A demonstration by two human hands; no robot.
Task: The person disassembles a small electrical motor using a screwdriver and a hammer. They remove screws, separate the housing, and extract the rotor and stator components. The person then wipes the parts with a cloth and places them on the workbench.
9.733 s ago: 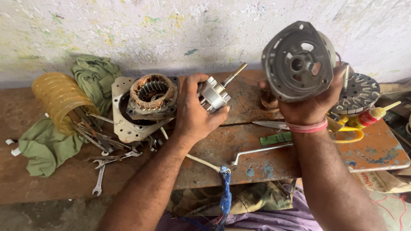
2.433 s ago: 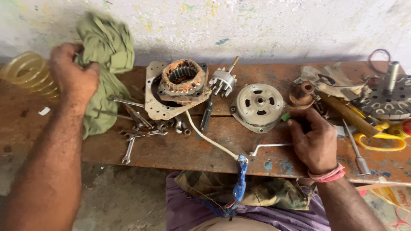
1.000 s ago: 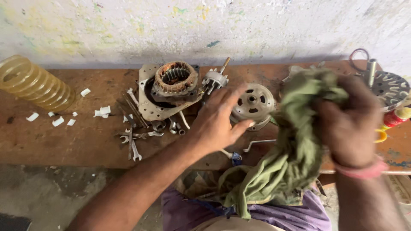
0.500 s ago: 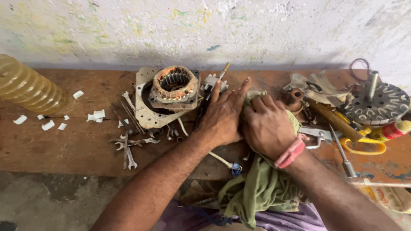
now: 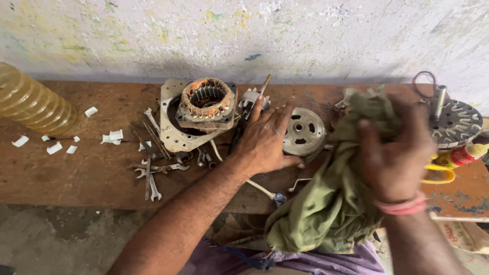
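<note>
My left hand (image 5: 265,138) lies flat on the wooden bench (image 5: 91,168), fingers spread, its thumb side against the round grey motor cover (image 5: 304,131). My right hand (image 5: 395,153) is lifted off the bench and blurred, clutching a green rag (image 5: 331,203) that hangs down past the bench edge. Left of my left hand sits the stator with copper windings (image 5: 206,99) on a metal bracket plate (image 5: 170,127). A small rotor with a shaft (image 5: 253,97) lies just beyond my fingertips.
Several spanners and bolts (image 5: 153,170) lie scattered left of the plate. A ribbed yellow plastic bottle (image 5: 33,104) lies at far left with white scraps (image 5: 109,136) nearby. A slotted round metal part (image 5: 456,122), yellow-handled scissors (image 5: 438,175) and a small red-capped bottle (image 5: 461,155) sit at right.
My right hand has lifted the green rag off the motor cover and swung it right, uncovering the cover. My left hand stays beside the cover.
</note>
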